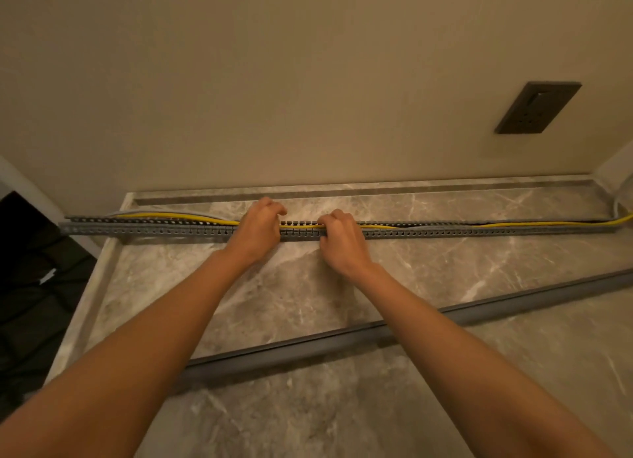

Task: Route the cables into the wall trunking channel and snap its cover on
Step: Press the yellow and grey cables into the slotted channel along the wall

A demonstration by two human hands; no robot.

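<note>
Lying across the far part of the marble-patterned surface [308, 286], a long grey slotted trunking channel [479, 230] runs left to right, parallel to the beige wall [274, 80] and set a little way out from it. Its left end reaches past the surface's left edge, over a dark area [30, 286] beside it. A yellow cable [531, 223] sits along the inside of the channel on the right stretch and curves up and out at the far right end; on the left stretch the same yellow line bows up behind the channel's rear fingers, together with a pale grey cable [137, 213], before dropping back in near the hands. The trunking cover [513, 307], a plain grey strip, lies loose on the surface nearer the person, slanting from lower left to upper right and passing under both forearms, well apart from the channel. A dark wall socket [537, 107] is mounted on the wall at upper right, clear of everything below.

Between channel and cover the surface is bare, and the strip between the channel and the wall is narrow. A raised lip borders the surface at the back and the left.

Both hands rest on the middle of the channel, near each other. The left hand [258, 231] is curled, fingers bent over the top of the channel onto the cables. The right hand [340, 241] is likewise curled, fingertips pressing down at the channel's top edge; whether either hand actually pinches a cable cannot be told.
</note>
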